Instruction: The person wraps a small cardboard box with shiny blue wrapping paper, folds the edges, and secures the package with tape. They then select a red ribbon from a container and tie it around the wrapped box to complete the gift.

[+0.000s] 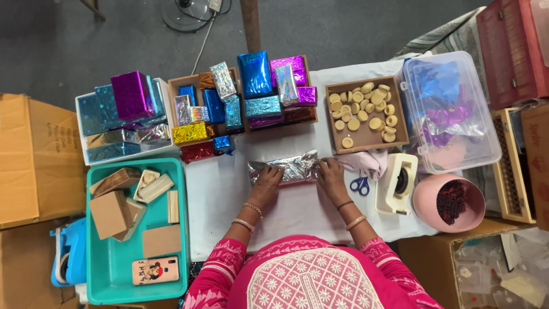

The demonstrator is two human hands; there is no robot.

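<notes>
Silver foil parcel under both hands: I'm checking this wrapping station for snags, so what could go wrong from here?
The silver foil parcel is pinned by the left hand and right hand; reaching for the tape dispenser may let the fold spring open. The blue scissors lie close to the right hand and could get knocked.

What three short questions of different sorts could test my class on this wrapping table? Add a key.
1. True or false: both hands rest on the silver parcel.
2. Which lies nearest the right hand? A. scissors B. phone C. pink bowl
3. What does the wooden tray beside the clear bin hold?

Key
1. True: the left hand presses its left end, the right hand its right end.
2. A. The scissors lie just right of that hand, before the tape dispenser.
3. Pale round discs.
</notes>
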